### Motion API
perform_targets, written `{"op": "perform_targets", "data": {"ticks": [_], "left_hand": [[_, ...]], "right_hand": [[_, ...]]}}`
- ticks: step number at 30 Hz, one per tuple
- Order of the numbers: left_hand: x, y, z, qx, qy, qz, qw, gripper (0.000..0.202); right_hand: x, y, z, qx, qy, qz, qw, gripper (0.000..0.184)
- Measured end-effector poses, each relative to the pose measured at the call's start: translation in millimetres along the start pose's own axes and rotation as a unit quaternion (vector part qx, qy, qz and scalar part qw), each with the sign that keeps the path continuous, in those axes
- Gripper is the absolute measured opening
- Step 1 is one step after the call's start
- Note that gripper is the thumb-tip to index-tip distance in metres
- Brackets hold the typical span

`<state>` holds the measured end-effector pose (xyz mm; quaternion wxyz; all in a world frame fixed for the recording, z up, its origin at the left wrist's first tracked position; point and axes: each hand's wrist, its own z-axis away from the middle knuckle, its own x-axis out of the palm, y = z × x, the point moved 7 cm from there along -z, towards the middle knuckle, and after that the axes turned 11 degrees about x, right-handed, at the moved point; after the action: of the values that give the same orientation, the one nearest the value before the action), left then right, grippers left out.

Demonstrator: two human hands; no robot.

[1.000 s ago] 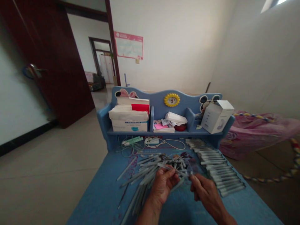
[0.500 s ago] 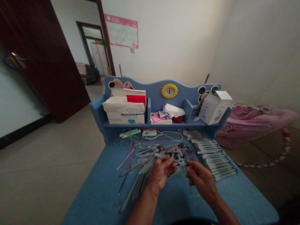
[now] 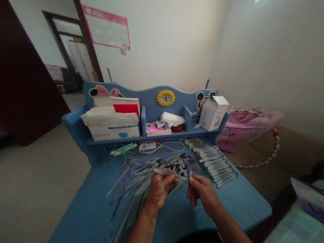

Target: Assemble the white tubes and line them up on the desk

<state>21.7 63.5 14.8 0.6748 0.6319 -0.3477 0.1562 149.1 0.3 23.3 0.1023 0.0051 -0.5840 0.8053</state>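
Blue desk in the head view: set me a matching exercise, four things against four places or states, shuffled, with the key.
1. Left hand
2. Yellow flower-shaped clock
3. White cardboard box with a raised flap
4. Row of slim grey tubes

A. In the right-hand compartment of the blue shelf
B. Side by side on the right of the blue desktop
C. Holding a slim translucent tube
D. On the blue back panel

Pairs: 1-C, 2-D, 3-A, 4-B

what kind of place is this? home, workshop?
Probably a room in a home, perhaps a child's: the blue desk has a mouse cutout and a yellow flower-shaped clock on its back panel, and a striped hoop is off to the right.
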Motion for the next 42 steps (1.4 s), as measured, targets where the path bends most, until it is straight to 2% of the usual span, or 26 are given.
{"op": "perform_targets", "data": {"ticks": [10, 20, 24, 27, 31, 32, 34, 36, 38, 40, 42], "left_hand": [[9.8, 1.1, -1.0, 0.002, -0.053, -0.046, 0.998, 0.014], [17.1, 3.5, 1.1, 0.024, -0.103, -0.102, 0.989, 0.009], [15.6, -0.4, 1.0, 0.017, -0.105, -0.11, 0.988, 0.008], [12.1, -3.6, 0.3, 0.008, -0.081, -0.093, 0.992, 0.01], [3.9, -7.7, -1.5, -0.006, -0.027, -0.067, 0.997, 0.016], [1.6, -8.5, -2.0, -0.009, -0.016, -0.068, 0.998, 0.018], [-2.3, -9.4, -2.5, -0.012, 0.0, -0.079, 0.997, 0.02], [-3.1, -9.5, -2.0, -0.014, -0.001, -0.099, 0.995, 0.02], [-1.3, -8.8, -0.2, -0.014, -0.013, -0.129, 0.991, 0.018], [2.0, -6.9, 2.4, -0.006, -0.025, -0.156, 0.987, 0.015], [5.8, -5.7, 5.0, 0.0, -0.039, -0.166, 0.985, 0.014]], "right_hand": [[-0.9, 24.2, -11.6, 0.095, -0.067, -0.163, 0.98, 0.029], [-1.1, 46.4, -13.0, 0.201, -0.09, -0.252, 0.942, 0.032], [-2.2, 50.1, -11.3, 0.22, -0.091, -0.254, 0.938, 0.033], [-1.3, 48.9, -9.2, 0.193, -0.087, -0.214, 0.954, 0.031], [2.0, 50.0, -3.6, 0.158, -0.067, -0.081, 0.982, 0.034], [1.3, 50.1, -2.6, 0.146, -0.05, -0.036, 0.987, 0.036], [-3.8, 43.0, -1.7, 0.078, 0.009, 0.071, 0.994, 0.037], [-8.2, 28.3, 0.1, -0.03, 0.082, 0.178, 0.98, 0.034], [-7.3, 14.1, 2.6, -0.134, 0.137, 0.259, 0.947, 0.027], [-0.3, 7.7, 1.4, -0.193, 0.146, 0.314, 0.918, 0.023], [8.4, 7.5, -2.9, -0.215, 0.129, 0.352, 0.902, 0.017]]}}
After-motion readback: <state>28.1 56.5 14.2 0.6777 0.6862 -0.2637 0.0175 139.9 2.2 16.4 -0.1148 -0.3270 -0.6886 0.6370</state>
